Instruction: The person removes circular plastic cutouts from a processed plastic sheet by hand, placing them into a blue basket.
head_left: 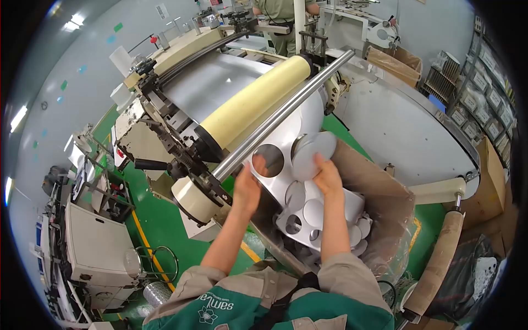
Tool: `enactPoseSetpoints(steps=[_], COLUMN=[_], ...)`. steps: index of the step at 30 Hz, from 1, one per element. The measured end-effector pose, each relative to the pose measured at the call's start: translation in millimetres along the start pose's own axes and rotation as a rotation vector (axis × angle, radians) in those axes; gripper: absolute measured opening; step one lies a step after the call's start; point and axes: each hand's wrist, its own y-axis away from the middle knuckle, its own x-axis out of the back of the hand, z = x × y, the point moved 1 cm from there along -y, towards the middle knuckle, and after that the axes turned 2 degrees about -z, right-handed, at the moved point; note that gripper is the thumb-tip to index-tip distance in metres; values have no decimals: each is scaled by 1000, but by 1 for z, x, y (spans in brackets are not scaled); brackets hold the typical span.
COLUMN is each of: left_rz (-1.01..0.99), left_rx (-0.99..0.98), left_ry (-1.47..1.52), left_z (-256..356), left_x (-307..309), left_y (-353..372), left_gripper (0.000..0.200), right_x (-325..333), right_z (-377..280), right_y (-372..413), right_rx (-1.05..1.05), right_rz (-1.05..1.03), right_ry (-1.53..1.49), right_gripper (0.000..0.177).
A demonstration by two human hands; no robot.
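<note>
A silvery-white sheet with large round holes (279, 182) hangs down from the machine's rollers. My left hand (247, 190) grips its left edge, and some fingers show through a hole. In my right hand (328, 177) is a flat round disc (314, 155), pinched at its lower right edge in front of the sheet. Another hole in the sheet is partly covered by this disc. Below both hands, a lined cardboard box (379, 192) holds more punched sheet and several loose discs (314, 212).
Above the hands run a yellow roller (258, 102) and a steel bar (286, 113). A large white machine panel (401, 132) stands right. Another person (283, 33) is behind the machine. A brown roll (437, 264) leans at the lower right; a cabinet (102, 245) stands left.
</note>
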Motion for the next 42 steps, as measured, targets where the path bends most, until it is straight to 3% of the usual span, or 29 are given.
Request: enactPoseSetpoints(steps=[5, 8, 11, 15, 19, 20, 21, 22, 23, 24, 25, 26, 27, 28, 32, 35, 37, 38, 39, 41, 42], left_rz=[-37, 1, -48, -89, -58, -136, -107, -85, -71, -67, -57, -194, -336, -105, -121, -151, -135, -124, -165, -302, -334], left_rx=[-163, -146, 30, -106, -38, -61, -37, 6, 60, 101, 111, 108, 226, 150, 21, -59, -79, -94, -70, -505, -615], left_ry=[105, -14, -68, -29, -68, -106, -72, -41, 0, -9, -35, 5, 60, -153, -258, -340, -360, -373, -354, -1509, -1708], left_z=[29, 22, 13, 13, 1, -6, -12, -16, -16, -18, -17, -9, 1, 9, 13, 5, -1, -5, -3, 13, 23], left_x=[17, 10, 8, 5, -4, -4, -5, -4, -2, 19, 33, 41, 57, 30, 5, 4, 8, 12, 27, 63, 88], left_y=[-24, -20, -8, -16, -12, -9, -4, 1, 1, -10, -20, -25, -45, -40, -44, -48, -52, -55, -73, -110, -149], left_gripper=[34, 39, 41, 41, 40, 39, 39, 38, 38, 36, 34, 32, 36, 42, 49, 48, 45, 44, 41, 39, 39], right_x=[-18, -36, -60, -75, -79, -78, -86, -62, -81, -62, -63, -54, -48, -33, -14, 7, 11, 23, 21, 36, 51], right_z=[-26, -28, -25, -20, -13, -6, -9, 11, -1, 19, 16, 27, 27, 41, 82, 153, 200, 234, 259, 316, 344], right_y=[10, 8, 8, 8, -3, -12, -11, -30, -12, -18, -1, 11, 36, 55, 216, 358, 458, 519, 562, 648, 685], right_rx=[183, 130, 85, 116, -6, 11, -62, -19, -39, 74, 48, 128, 216, 234, 376, 260, 335, 259, 503, 888, 922], right_rz=[84, 64, 113, 102, 79, 16, 142, -28, 84, -32, 220, 78, 128, 136, 246, 732, 1192, 1493, 1727, 2087, 2206], right_ry=[-33, 169, 443, 490, 527, 539, 804, 712, 797, 545, 633, 206, 116, -57, -167, -144, -66, 117, 133, -107, -169], right_gripper=[37, 40, 39, 42, 45, 46, 43, 50, 52, 49, 42, 44, 43, 45, 51, 49, 44, 40, 39, 42, 45])
